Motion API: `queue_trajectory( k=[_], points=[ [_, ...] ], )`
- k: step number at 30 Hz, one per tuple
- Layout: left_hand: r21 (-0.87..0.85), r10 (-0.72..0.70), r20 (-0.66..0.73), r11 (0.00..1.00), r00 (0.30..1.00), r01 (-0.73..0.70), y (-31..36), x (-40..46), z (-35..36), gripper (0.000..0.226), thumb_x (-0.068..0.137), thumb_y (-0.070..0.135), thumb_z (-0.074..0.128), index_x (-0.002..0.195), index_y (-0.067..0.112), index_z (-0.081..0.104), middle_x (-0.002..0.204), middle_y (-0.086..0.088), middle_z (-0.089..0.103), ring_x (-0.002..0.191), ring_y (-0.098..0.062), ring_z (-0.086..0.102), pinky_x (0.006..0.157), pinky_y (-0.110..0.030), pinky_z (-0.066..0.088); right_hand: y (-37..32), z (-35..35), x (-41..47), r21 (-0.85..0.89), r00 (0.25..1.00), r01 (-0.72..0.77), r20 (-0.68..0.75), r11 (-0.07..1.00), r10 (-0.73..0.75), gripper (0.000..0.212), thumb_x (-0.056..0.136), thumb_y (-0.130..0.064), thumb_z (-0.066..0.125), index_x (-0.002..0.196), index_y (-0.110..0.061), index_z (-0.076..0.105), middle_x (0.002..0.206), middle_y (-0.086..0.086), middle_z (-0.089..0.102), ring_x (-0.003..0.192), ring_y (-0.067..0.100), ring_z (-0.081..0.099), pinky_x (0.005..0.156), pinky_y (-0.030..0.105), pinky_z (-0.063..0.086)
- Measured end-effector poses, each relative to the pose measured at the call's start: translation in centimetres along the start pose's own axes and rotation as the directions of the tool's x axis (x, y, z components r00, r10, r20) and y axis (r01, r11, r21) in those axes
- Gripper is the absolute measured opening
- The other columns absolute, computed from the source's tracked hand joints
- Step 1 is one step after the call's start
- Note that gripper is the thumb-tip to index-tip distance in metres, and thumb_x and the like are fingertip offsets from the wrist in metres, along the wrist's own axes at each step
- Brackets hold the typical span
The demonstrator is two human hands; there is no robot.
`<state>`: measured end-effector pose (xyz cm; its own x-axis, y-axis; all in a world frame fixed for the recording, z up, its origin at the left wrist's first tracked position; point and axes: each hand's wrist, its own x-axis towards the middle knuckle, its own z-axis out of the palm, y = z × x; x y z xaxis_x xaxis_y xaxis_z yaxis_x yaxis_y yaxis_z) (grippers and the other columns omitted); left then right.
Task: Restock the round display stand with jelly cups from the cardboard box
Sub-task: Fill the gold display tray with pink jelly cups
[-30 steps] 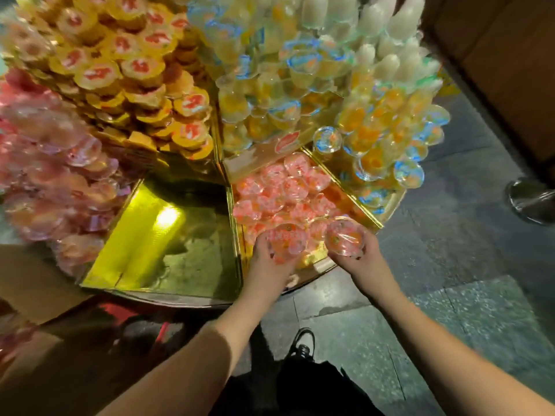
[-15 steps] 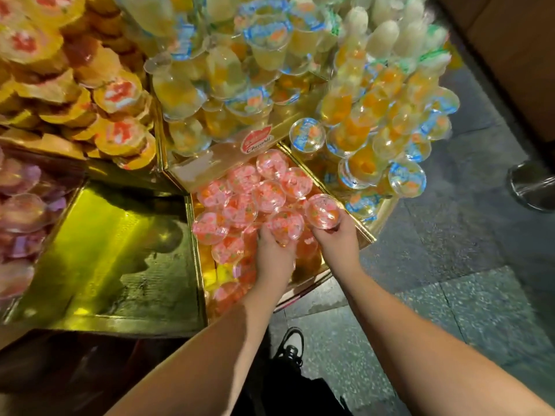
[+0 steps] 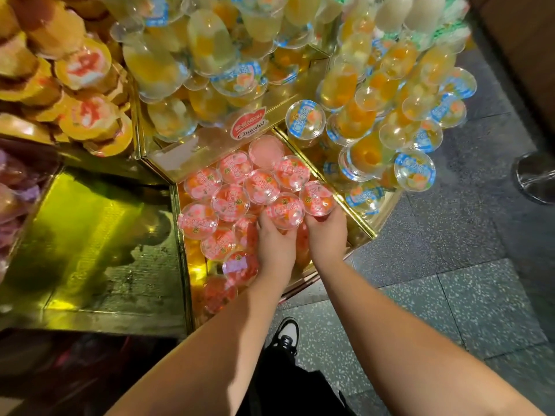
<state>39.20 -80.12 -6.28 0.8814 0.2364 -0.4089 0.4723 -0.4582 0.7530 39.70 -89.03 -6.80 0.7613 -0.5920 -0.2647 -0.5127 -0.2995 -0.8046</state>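
Since the earlier frame, two pink jelly cups, one (image 3: 285, 212) gripped by the left hand (image 3: 275, 247) and one (image 3: 317, 198) by the right hand (image 3: 326, 235), fingers curled beneath, are being carried further into the pink compartment (image 3: 192, 259) at centre frame, where release beside seated cups is likely being called for next.

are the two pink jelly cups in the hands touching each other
Touching: the head view shows the left hand's cup and the right hand's cup with lid rims meeting, no gap between.

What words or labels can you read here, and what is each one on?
"Chaobii": red oval sticker on the clear divider above the pink jelly cups.
Print on the pink cup lids: too blurred to read.
Print on the blue cup lids: too blurred to read.
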Motion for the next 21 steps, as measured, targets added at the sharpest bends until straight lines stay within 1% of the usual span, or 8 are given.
queue_trajectory(
  k=[2,6,11,12,15,17,19,21],
  points=[
    [0.006,0.004,-0.005,1.0,1.0,-0.004,0.0,0.0,0.1,0.069,0.091,0.031,0.069,0.148,0.015,0.034,0.143,-0.009,0.047,0.128,-0.028,0.049,0.09,-0.025,0.037,0.0,0.3,-0.1,0.001,1.0,-0.007,-0.012,1.0,0.007,0.046,0.082,-0.039,0.072,0.121,-0.02,0.061,0.112,-0.001,0.064,0.106,0.019,0.062,0.09,0.043,0.053],
    [0.001,0.009,-0.005,1.0,1.0,-0.009,-0.2,0.2,0.3,0.069,0.09,0.031,0.069,0.147,0.015,0.034,0.142,-0.009,0.047,0.128,-0.029,0.05,0.094,-0.03,0.041,0.2,0.4,0.0,-0.017,0.999,-0.041,-0.021,0.999,0.041,0.047,0.084,-0.036,0.073,0.125,-0.019,0.059,0.117,0.001,0.062,0.109,0.022,0.06,0.089,0.039,0.051],
    [0.045,-0.022,0.023,0.999,0.999,0.021,0.4,0.2,0.2,0.065,0.091,0.03,0.067,0.144,0.013,0.034,0.143,-0.011,0.043,0.124,-0.031,0.052,0.085,-0.027,0.04,0.1,0.2,0.1,-0.083,0.997,-0.079,0.016,0.993,0.081,0.052,0.084,-0.036,0.073,0.128,-0.015,0.054,0.122,0.006,0.059,0.113,0.026,0.058,0.089,0.038,0.048],
    [0.068,-0.034,0.031,0.997,0.999,0.031,0.5,0.2,0.1,0.065,0.091,0.03,0.068,0.143,0.011,0.034,0.144,-0.012,0.041,0.125,-0.032,0.05,0.086,-0.03,0.041,-0.1,0.1,0.1,-0.116,0.995,-0.087,0.032,0.989,0.091,0.053,0.084,-0.033,0.073,0.129,-0.012,0.052,0.124,0.009,0.057,0.116,0.029,0.056,0.092,0.039,0.046],
    [0.135,-0.059,0.072,0.99,0.996,0.049,1.0,0.2,-0.5,0.07,0.089,0.026,0.071,0.143,0.008,0.03,0.149,-0.013,0.033,0.135,-0.035,0.039,0.103,-0.04,0.04,-1.0,-0.7,0.4,-0.214,0.98,-0.137,0.112,0.967,0.164,0.06,0.083,-0.027,0.073,0.132,-0.007,0.046,0.13,0.015,0.051,0.122,0.032,0.05,0.101,0.042,0.043],
    [0.127,-0.091,0.108,0.989,0.99,0.077,1.2,0.0,-1.3,0.076,0.088,0.022,0.072,0.148,0.01,0.027,0.153,-0.012,0.028,0.139,-0.033,0.034,0.107,-0.039,0.037,-1.6,-1.2,0.4,-0.26,0.956,-0.196,0.164,0.945,0.243,0.067,0.078,-0.035,0.074,0.131,-0.006,0.047,0.13,0.015,0.052,0.119,0.033,0.054,0.099,0.042,0.047],
    [0.114,-0.105,0.13,0.989,0.986,0.09,1.4,-0.5,-2.4,0.078,0.089,0.02,0.071,0.152,0.014,0.025,0.156,-0.01,0.025,0.141,-0.031,0.032,0.109,-0.038,0.036,-1.7,-1.9,0.4,-0.288,0.947,-0.205,0.184,0.936,0.264,0.069,0.066,-0.042,0.07,0.125,-0.009,0.054,0.124,0.012,0.061,0.111,0.03,0.061,0.094,0.041,0.053],
    [0.118,-0.102,0.157,0.99,0.982,0.084,1.2,-1.4,-3.9,0.079,0.09,0.021,0.071,0.154,0.015,0.024,0.158,-0.009,0.024,0.142,-0.031,0.033,0.111,-0.04,0.036,-2.7,-3.4,-0.4,-0.277,0.948,-0.18,0.208,0.944,0.241,0.059,0.068,-0.038,0.07,0.118,-0.008,0.059,0.115,0.004,0.066,0.103,0.026,0.064,0.09,0.037,0.053]
  ],
)
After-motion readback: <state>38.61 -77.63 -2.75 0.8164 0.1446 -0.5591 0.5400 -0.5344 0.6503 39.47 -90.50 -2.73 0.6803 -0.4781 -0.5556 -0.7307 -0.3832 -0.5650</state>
